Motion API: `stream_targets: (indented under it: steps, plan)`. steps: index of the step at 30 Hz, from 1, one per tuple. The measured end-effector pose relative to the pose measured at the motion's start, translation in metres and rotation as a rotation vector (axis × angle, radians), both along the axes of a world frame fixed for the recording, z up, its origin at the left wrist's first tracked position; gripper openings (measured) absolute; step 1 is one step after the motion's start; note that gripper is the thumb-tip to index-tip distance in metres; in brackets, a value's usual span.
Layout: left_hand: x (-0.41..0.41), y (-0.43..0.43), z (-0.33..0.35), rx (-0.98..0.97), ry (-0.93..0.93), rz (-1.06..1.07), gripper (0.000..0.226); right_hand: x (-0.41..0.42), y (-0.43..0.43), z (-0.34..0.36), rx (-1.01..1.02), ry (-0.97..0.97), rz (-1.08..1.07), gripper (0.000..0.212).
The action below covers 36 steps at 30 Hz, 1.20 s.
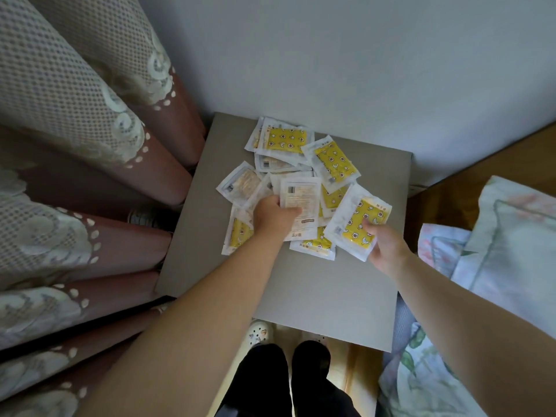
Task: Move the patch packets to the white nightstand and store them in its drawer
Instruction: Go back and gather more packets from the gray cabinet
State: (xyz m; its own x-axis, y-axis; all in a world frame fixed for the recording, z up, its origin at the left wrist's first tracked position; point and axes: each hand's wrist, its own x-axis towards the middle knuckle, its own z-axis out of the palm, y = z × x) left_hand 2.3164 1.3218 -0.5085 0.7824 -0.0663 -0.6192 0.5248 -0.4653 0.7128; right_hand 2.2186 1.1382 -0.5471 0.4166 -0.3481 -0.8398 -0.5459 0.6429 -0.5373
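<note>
**A:** Patch packets [301, 164], where do they lie?

**B:** In a loose heap on the far half of the grey counter [331, 290], near the wall [331, 55]. They overlap one another. Some show a yellow face with small printed figures, and others show a pale back with text and a barcode.

**A:** And the left grip [272, 216]?

**B:** It is closed on a back-side-up packet [301, 195] in the middle of the heap. The thumb lies across the packet's face and the fingers are tucked under its left edge. I cannot tell whether more packets sit in that hold beneath it.

**A:** The right grip [383, 243]?

**B:** It pinches a yellow-faced packet [359, 221] at the heap's right side. The thumb presses on the yellow print and the fingers are hidden below. That packet is tilted, and its far corner overlaps the neighbouring packets.

**A:** What stands around the counter?

**B:** A brownish curtain [75, 145] with a pale lace overlay hangs in folds just to its left. A bed with floral bedding [511, 236] lies just to its right. At the counter's near edge are the person's black trouser legs [261, 380] and a white clog [260, 331] on a wooden floor.

**A:** Is a drawer in view?

**B:** Only the counter's top surface shows from this angle.
</note>
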Motion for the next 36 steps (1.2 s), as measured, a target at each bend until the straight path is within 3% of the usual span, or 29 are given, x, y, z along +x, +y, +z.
stream_targets:
  steps: [5,9,14,19,22,27,31,36]
  plan:
    - [-0.002,-0.038,-0.015,0.291,-0.129,-0.063,0.022,-0.011,0.001,-0.009,-0.092,0.062,-0.163,0.011]
    - [0.006,-0.052,-0.019,0.375,-0.132,-0.145,0.031,-0.008,0.003,-0.019,-0.147,0.094,-0.075,0.008]
    - [0.008,-0.045,-0.018,0.145,0.059,0.144,0.037,-0.009,0.000,-0.022,-0.137,0.121,0.014,0.023]
    - [0.009,-0.023,-0.015,0.096,0.147,0.027,0.029,-0.008,-0.001,-0.010,-0.080,0.091,0.032,0.028]
    - [0.005,-0.002,-0.005,-0.030,0.194,0.036,0.018,-0.011,0.000,0.001,-0.008,0.067,0.016,0.029]
    - [-0.013,0.024,0.023,-0.153,0.200,0.061,0.019,-0.034,0.008,0.040,0.180,-0.043,-0.005,0.014]
    - [-0.036,0.036,0.057,-0.222,0.184,0.035,0.021,-0.055,0.022,0.085,0.251,-0.151,-0.035,0.021]
    - [-0.076,0.054,0.092,-0.292,0.206,-0.045,0.022,-0.094,0.055,0.132,0.271,-0.153,-0.020,0.013]
